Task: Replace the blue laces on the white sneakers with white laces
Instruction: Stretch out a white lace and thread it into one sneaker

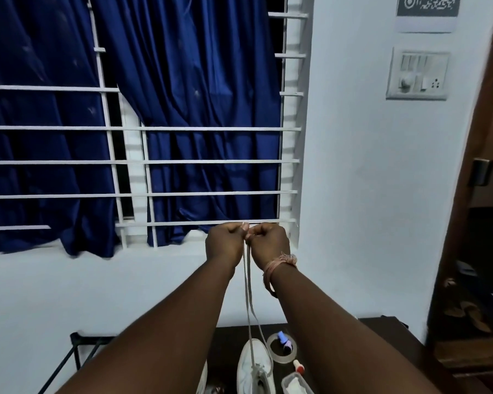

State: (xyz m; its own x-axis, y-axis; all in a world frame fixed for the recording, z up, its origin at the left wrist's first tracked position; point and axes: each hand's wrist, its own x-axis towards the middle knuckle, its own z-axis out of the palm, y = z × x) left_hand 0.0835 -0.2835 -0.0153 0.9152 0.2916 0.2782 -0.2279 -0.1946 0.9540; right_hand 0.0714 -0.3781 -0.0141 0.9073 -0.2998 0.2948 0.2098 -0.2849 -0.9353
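Observation:
A white sneaker stands on the dark table at the bottom of the view, toe pointing away from me. Two strands of a white lace run taut from its eyelets up to my hands. My left hand and my right hand are raised side by side in front of the window grille, fists touching, each pinching one lace end. A second white sneaker shows only as a sliver behind my left forearm. No blue laces are visible.
A roll of clear tape with a small blue bottle inside lies right of the sneaker. A small red-capped tube and a clear plastic box sit beside it. A black metal rack stands left; a wooden doorframe stands right.

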